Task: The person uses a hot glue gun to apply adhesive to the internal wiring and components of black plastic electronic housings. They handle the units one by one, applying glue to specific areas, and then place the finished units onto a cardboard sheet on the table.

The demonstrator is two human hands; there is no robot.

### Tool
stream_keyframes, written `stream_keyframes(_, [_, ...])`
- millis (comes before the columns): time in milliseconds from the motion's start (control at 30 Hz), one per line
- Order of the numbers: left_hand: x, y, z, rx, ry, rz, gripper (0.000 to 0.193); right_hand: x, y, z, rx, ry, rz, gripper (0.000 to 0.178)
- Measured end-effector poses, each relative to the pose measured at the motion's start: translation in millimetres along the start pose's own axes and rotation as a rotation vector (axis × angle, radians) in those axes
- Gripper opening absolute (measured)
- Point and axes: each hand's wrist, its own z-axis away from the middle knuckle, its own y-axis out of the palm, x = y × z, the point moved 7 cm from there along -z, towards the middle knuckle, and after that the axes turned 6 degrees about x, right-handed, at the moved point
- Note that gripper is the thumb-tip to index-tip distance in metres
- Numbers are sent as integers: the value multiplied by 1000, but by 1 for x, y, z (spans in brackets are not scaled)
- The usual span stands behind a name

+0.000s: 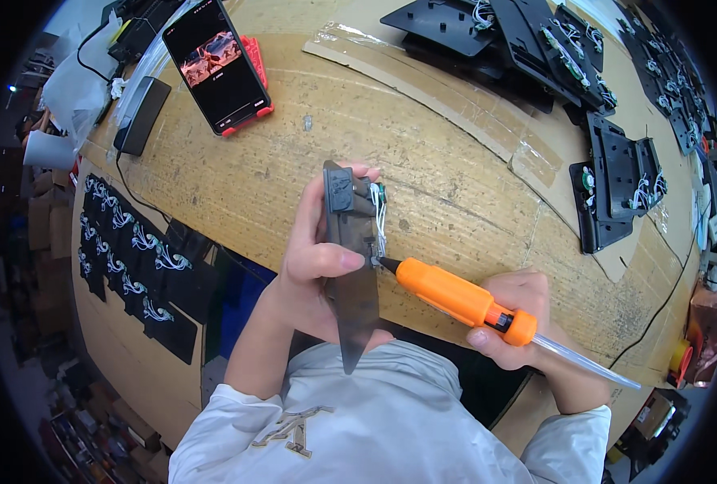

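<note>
In the middle of the head view, my left hand (314, 254) grips a black plastic panel (352, 298) held on edge, its thumb pressed on the near face. White wires (381, 218) and a small green circuit board (381, 194) show along the panel's right side. My right hand (516, 319) is closed round an orange hot glue gun (447, 290), with a clear glue stick (584, 365) sticking out of its back end. The gun's dark nozzle points left, at the panel's wired side close to my left thumb; whether it touches cannot be told.
A phone (217, 68) on a red stand leans at the back left, beside a black oblong device (142, 117). Black panels with wires (616, 185) lie on cardboard (455, 97) at the right. Several wired black pieces (133, 258) lie in rows at the left.
</note>
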Motion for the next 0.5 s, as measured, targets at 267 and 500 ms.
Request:
stream_keyframes(267, [1,-1,0,-85,-24,70,92,-7,1,6,-4,11,-36,38])
stream_keyframes(500, [19,-9,0,-401,-247,584,93,-11,2,9,-25,-27,-93,40])
